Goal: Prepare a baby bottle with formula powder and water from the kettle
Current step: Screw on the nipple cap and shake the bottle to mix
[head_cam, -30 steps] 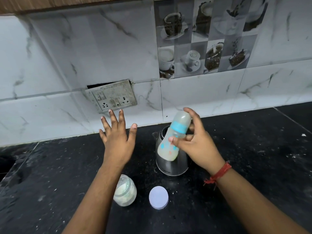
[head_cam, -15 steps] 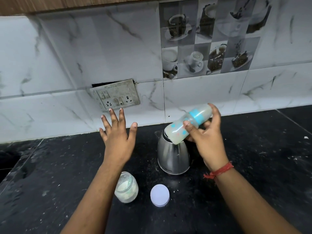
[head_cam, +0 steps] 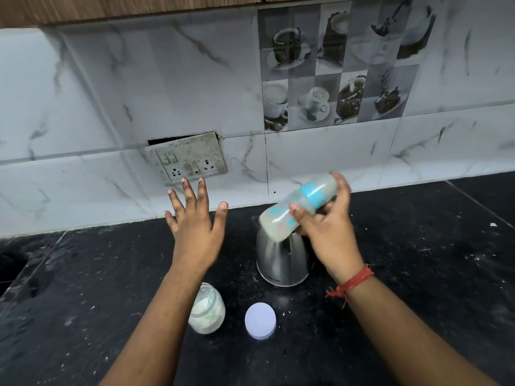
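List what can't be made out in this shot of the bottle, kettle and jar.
Head view only:
- Baby bottle: motion-blurred; its cap end is behind the right hand, so seal and fill level are unclear.
- Kettle: its mouth is covered by the bottle and its handle by that hand; the water inside is unseen.
- Jar: partly behind the left forearm; the powder amount is uncertain.
- Kettle's brand mark: too small.

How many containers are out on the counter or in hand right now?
3: the baby bottle gripped tilted in the right hand, the steel kettle behind it, the open powder jar near the left forearm.
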`<state>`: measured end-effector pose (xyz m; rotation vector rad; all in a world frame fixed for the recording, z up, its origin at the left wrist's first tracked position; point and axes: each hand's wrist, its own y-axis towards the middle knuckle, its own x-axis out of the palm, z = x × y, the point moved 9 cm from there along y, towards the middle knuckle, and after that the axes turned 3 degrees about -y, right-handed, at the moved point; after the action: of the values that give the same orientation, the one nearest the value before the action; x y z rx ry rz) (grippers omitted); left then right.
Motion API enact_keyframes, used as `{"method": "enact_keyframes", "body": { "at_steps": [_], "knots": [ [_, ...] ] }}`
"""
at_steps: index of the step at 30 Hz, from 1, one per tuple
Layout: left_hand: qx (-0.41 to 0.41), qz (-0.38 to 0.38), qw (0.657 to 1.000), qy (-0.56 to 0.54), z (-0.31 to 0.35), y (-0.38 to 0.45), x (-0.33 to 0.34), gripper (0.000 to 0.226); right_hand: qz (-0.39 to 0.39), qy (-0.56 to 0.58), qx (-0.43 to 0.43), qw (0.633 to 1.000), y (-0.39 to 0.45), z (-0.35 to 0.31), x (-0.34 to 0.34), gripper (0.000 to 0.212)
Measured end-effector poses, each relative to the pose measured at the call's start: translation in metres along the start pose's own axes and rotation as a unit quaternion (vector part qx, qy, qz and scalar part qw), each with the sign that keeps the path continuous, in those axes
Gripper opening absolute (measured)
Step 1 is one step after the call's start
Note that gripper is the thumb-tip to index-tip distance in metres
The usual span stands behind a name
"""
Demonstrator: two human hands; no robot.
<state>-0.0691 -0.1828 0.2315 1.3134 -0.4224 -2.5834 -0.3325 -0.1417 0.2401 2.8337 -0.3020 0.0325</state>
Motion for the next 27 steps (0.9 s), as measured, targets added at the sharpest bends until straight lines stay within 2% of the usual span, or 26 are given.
{"method": "enact_keyframes", "body": {
  "at_steps": [2,3,4,7,9,11,13,14,15,17,21,23,25,26,27],
  "knots": [
    [0.003,-0.002,1.000,-0.003,0.004,-0.001,0.002,0.080,-0.101,-0.081,0.012,0.992,-0.010,0.004,0.021,0.089],
    [0.005,-0.003,1.000,-0.003,0.005,-0.002,0.002,0.081,-0.128,-0.106,0.011,0.986,-0.014,0.005,0.026,0.090],
    [0.006,-0.003,1.000,-0.005,0.006,-0.003,0.003,0.081,-0.123,-0.099,0.005,0.987,-0.014,0.003,0.024,0.089],
    [0.003,-0.004,1.000,-0.007,0.007,-0.006,0.002,0.081,0.001,0.032,-0.014,0.999,-0.007,-0.008,0.001,0.087],
    [0.003,-0.004,1.000,-0.007,0.007,-0.007,0.002,0.082,0.061,0.073,-0.041,0.995,-0.010,-0.013,-0.008,0.087],
    [0.005,-0.004,1.000,-0.009,0.008,-0.009,0.001,0.082,0.026,0.034,-0.044,0.998,-0.017,-0.013,0.002,0.090],
    [0.010,-0.002,1.000,-0.012,0.010,-0.010,0.001,0.083,-0.081,-0.045,-0.027,0.995,-0.028,-0.005,0.024,0.093],
    [0.011,-0.001,1.000,-0.012,0.011,-0.011,0.001,0.084,-0.105,-0.060,-0.023,0.992,-0.031,-0.002,0.027,0.093],
    [0.010,-0.001,1.000,-0.011,0.011,-0.012,0.001,0.083,-0.097,-0.044,-0.019,0.994,-0.031,-0.002,0.025,0.092],
    [0.009,-0.003,1.000,-0.009,0.011,-0.014,0.002,0.082,-0.034,0.020,-0.025,0.999,-0.028,-0.008,0.009,0.091],
    [0.007,-0.003,1.000,-0.005,0.008,-0.020,0.000,0.080,0.093,0.096,-0.089,0.987,-0.030,-0.023,-0.014,0.089],
    [0.005,-0.005,1.000,-0.004,0.008,-0.022,0.000,0.081,0.065,0.068,-0.072,0.993,-0.034,-0.019,-0.010,0.090],
    [0.008,-0.003,1.000,-0.003,0.009,-0.024,-0.001,0.082,-0.033,0.002,-0.034,0.999,-0.039,-0.009,0.006,0.092],
    [0.009,-0.002,1.000,-0.003,0.009,-0.025,-0.001,0.083,-0.050,-0.003,-0.023,0.999,-0.041,-0.006,0.008,0.092],
    [0.009,-0.001,1.000,-0.004,0.009,-0.025,-0.002,0.084,-0.027,0.018,-0.020,0.999,-0.041,-0.006,0.002,0.092]
  ]
}}
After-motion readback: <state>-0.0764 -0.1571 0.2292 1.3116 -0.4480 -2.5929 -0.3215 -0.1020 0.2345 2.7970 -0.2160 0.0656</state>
